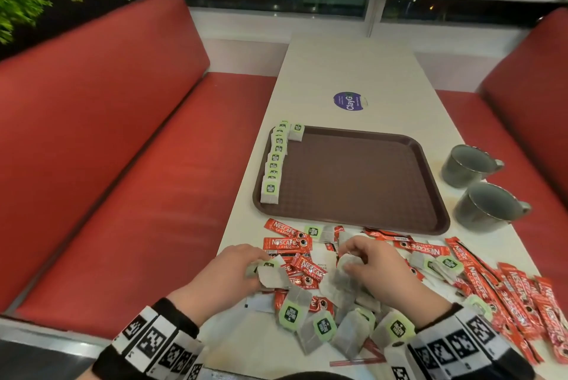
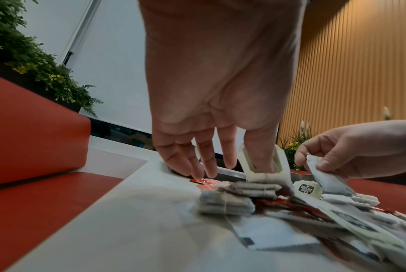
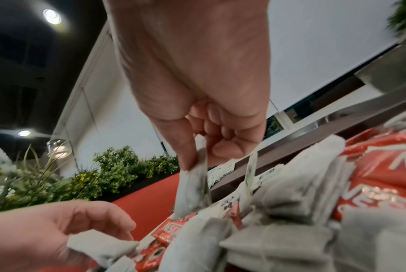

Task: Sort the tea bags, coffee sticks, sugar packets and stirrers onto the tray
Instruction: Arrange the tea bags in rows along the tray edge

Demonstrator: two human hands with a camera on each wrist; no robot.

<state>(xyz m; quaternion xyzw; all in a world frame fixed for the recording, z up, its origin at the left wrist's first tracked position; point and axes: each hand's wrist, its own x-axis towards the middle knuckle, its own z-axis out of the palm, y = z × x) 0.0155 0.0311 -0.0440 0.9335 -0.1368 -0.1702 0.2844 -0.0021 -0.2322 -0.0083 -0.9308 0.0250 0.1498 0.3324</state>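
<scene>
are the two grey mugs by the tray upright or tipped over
Tipped. Both grey mugs lie on their sides on the table, right of the tray, mouths facing the camera, insides apparently empty.

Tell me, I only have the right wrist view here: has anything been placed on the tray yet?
Observer: Yes, the head view shows a row of tea bags along the left edge of the brown tray.
Operator: Anything besides tea bags on it?
Observer: No, the Nescafe sticks lie on the table.
Operator: What lies beyond the tray?
Observer: Two grey mugs stand on its right.
</scene>
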